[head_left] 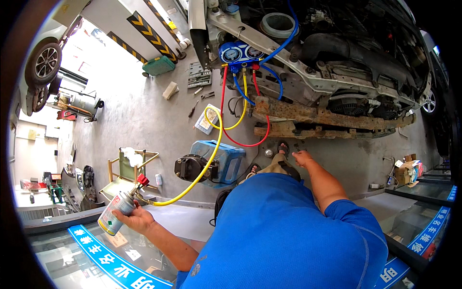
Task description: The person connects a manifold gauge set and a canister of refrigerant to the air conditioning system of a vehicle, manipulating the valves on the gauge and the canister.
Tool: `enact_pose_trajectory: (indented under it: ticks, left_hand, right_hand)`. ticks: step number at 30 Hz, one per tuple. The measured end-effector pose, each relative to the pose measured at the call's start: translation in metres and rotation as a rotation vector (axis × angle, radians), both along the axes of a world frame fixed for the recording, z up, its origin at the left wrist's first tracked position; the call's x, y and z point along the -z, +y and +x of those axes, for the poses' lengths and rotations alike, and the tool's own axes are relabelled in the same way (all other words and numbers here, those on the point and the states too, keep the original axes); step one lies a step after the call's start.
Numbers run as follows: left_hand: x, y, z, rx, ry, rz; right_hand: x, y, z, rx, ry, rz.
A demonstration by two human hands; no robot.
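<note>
The fingers point(126, 217) of the left hand point(137, 220) wrap closed around a smooth metal refrigerant can point(116, 212), a grey cylinder tilted with its neck up and to the right. Just above the fingers, a red valve cap point(142, 180) sits on that neck. From it a glossy yellow rubber hose point(202, 173) curves away, rising to a blue manifold gauge set point(239, 53) with 2 round dials, well apart from the hand. The right hand point(303, 158) hangs open and empty, fingers loosely spread, above the grey concrete floor point(144, 120). Beyond its fingers runs a rusty, flaking steel crossmember point(317, 115) of the stripped car front. Between both hands squats a blue boxy vacuum pump point(216, 161).
</note>
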State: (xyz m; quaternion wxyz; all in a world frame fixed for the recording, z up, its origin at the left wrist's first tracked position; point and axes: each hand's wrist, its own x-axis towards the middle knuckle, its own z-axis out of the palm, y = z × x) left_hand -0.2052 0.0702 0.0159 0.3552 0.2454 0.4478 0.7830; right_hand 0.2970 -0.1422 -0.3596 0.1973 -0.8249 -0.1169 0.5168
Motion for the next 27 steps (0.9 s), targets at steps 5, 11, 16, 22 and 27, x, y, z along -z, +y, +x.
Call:
enact_pose_trajectory:
  ticks: [5,11,16,22,27]
  left_hand:
    - [0.001,-0.001,-0.001,0.009,-0.002,0.007]
    - [-0.001,-0.003,0.004,0.004,0.006,0.015]
    - [-0.003,-0.004,0.006,0.027,0.021,0.027]
    - [-0.004,-0.006,0.007,0.037,0.028,0.023]
    - [-0.004,-0.007,0.005,0.039,0.027,0.027]
  right_hand:
    - [-0.011,0.001,-0.001,-0.017,-0.014,-0.023]
    - [-0.018,0.004,0.002,-0.030,0.018,-0.073]
    - [-0.018,0.002,0.003,-0.014,0.005,-0.048]
    - [-0.015,0.000,0.005,-0.035,-0.012,-0.033]
    - [-0.017,0.000,0.006,-0.058,0.000,-0.041]
